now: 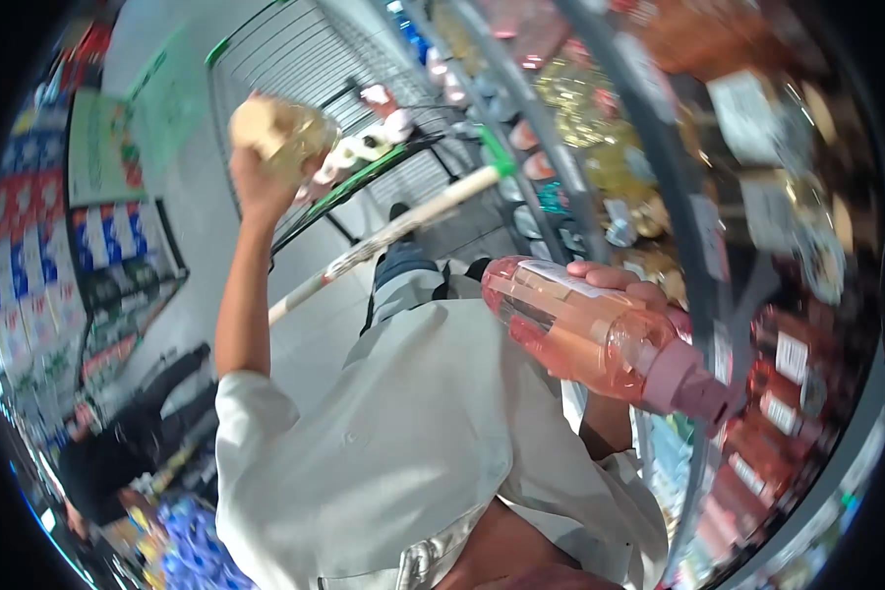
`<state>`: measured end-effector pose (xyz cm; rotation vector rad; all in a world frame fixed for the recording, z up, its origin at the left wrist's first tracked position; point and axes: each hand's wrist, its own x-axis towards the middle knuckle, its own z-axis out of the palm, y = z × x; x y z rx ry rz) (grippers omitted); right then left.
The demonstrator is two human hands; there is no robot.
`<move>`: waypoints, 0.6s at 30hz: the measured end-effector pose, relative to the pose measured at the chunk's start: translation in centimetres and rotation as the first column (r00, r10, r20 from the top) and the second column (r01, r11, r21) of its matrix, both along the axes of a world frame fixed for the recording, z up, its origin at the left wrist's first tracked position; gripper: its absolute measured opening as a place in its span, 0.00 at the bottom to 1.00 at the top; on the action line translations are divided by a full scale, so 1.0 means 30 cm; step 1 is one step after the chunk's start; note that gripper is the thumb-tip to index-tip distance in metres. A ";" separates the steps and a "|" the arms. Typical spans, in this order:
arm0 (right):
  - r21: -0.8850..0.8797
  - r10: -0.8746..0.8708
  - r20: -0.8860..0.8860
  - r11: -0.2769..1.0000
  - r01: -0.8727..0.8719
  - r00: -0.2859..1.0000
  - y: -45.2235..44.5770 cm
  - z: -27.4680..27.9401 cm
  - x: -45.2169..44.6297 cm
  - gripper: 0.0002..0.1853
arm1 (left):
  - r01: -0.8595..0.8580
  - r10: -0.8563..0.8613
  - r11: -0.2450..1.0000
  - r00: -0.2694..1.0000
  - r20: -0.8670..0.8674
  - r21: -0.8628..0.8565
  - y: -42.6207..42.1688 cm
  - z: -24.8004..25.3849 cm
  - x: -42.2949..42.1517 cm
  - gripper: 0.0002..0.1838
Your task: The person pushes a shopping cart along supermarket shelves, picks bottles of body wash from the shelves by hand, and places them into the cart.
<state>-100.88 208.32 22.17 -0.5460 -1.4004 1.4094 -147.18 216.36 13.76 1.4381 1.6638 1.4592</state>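
Observation:
My left hand (256,187) is raised over the cart side, fingers closed around a clear container with a cream-coloured top (265,123). Motion blur hides what kind it is. Close to my chest on the other side, my right hand (619,285) grips a pink pump bottle (590,334). The bottle is see-through, tilted, with a label on one face and its darker pink pump pointing down toward the shelves. Ahead of me stands a wire shopping cart (265,59) with green corners; white and pink items (369,146) lie near its handle end.
The cart's handle bar (393,226) crosses before my legs. Close on the right, shelves (649,128) hold several bottles, including red-pink ones (757,447). Boxed goods (49,226) stand at left. Another person in dark clothes (118,447) is at lower left.

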 end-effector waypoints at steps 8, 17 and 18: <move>-0.367 0.085 0.017 0.927 -0.073 0.996 0.195 -0.065 -0.428 0.55 | -0.146 0.148 0.989 0.959 -0.241 0.026 0.298 -0.460 -0.439 0.45; -0.314 -0.034 0.360 0.937 0.155 0.933 0.315 -0.142 -0.747 0.59 | 0.141 -0.231 0.960 0.888 -0.398 -0.242 0.573 -1.181 -0.386 0.44; -0.281 -0.062 0.382 0.943 0.180 0.922 0.318 -0.147 -0.755 0.63 | 0.149 -0.239 0.957 0.892 -0.383 -0.249 0.581 -1.209 -0.369 0.44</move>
